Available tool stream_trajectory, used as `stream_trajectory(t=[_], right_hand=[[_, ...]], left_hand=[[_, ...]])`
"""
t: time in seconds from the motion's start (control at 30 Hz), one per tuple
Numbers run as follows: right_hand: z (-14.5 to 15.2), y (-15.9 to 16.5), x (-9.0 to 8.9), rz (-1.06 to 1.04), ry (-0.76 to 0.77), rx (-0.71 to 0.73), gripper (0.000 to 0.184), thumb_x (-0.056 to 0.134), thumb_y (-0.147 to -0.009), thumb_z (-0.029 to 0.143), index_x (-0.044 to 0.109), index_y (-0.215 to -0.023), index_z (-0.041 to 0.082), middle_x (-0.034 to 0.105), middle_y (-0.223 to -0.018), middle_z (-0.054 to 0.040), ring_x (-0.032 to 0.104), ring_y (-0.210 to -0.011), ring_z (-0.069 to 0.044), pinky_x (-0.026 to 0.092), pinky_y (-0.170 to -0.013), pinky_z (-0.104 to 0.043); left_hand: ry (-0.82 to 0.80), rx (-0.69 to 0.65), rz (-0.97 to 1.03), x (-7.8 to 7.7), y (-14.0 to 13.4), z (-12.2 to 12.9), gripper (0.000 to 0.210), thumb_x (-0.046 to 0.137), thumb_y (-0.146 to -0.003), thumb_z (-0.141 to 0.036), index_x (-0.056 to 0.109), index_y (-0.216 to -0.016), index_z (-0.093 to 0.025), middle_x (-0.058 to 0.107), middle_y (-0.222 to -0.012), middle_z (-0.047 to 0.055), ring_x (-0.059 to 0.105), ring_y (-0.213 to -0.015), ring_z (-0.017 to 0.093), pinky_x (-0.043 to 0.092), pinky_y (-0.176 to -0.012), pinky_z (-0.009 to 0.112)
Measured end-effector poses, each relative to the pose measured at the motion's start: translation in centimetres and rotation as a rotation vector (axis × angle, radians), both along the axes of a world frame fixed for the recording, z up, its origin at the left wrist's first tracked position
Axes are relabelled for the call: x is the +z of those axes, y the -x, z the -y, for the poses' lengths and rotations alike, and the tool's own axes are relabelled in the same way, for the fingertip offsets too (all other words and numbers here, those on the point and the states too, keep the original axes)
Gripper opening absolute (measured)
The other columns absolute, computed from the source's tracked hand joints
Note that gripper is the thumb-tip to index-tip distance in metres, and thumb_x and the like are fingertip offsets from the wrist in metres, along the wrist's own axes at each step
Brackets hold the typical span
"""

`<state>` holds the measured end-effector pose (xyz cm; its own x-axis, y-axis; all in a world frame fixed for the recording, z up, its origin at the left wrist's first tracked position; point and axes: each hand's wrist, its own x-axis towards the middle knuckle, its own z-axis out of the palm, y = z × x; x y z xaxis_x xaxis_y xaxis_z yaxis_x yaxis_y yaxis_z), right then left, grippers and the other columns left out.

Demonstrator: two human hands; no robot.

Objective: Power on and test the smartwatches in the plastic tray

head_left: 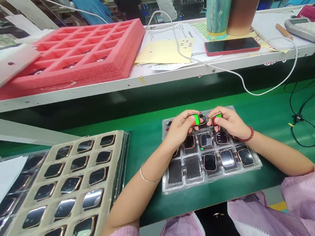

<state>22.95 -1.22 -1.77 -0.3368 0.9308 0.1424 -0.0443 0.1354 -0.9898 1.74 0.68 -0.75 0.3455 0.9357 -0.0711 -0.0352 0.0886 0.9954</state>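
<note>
My left hand [180, 128] is closed around a smartwatch body [197, 119] with a lit screen of red and green, its thumb on the glass. In my right hand [231, 122] is a second strapless smartwatch [216, 119], its screen also showing red and green under the thumb. Both hands are held above a clear plastic tray [165, 188]. Several dark-screened watches with gold-coloured rims sit in its pockets, such as the watch [210, 162] in the front row. Two front-left pockets hold no watch. My hands cover part of the back row.
At the left, a beige tray [93, 186] holds rows of dark watches. Above, a shelf carries a pink foam tray [117, 63], papers [166, 49], a phone [232, 46], a teal cup [218, 11] and a calculator [305, 28]. A white cable [240, 75] hangs over its edge; a black cable [297, 118] lies right.
</note>
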Motion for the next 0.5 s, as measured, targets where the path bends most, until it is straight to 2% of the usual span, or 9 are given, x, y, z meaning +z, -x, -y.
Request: stream_trajectory(t=[0.2,0.4,0.5], right_hand=[[-0.05,0.06,-0.17,-0.007,-0.03,0.0,0.016,0.065,-0.091,0.027,0.06,-0.104,0.018,0.07,-0.086,-0.0015,0.061,-0.056,-0.009,0.056,-0.055,-0.023],[-0.14,0.03,-0.51,-0.002,-0.034,0.009,0.022,0.065,-0.091,0.027,0.057,-0.11,0.019,0.07,-0.091,-0.0025,0.062,-0.057,-0.009,0.056,-0.056,-0.023],[-0.22,-0.01,-0.67,0.002,-0.04,0.006,0.026,0.066,-0.091,0.026,0.055,-0.113,0.02,0.071,-0.095,-0.0038,0.064,-0.06,-0.009,0.057,-0.057,-0.023]], left_hand=[[-0.033,-0.032,-0.034,-0.04,0.04,-0.02,0.031,0.07,-0.082,-0.03,0.066,-0.109,-0.015,0.073,-0.089,0.006,0.065,-0.066,0.012,0.04,-0.053,0.021],[-0.052,-0.059,-0.025,-0.1,0.11,0.01,0.031,0.07,-0.081,-0.025,0.064,-0.11,-0.015,0.072,-0.09,0.005,0.064,-0.065,0.012,0.04,-0.053,0.021],[-0.065,-0.077,-0.012,-0.26,0.09,-0.07,0.034,0.07,-0.079,-0.022,0.063,-0.111,-0.015,0.072,-0.091,0.005,0.064,-0.066,0.011,0.044,-0.058,0.022]])
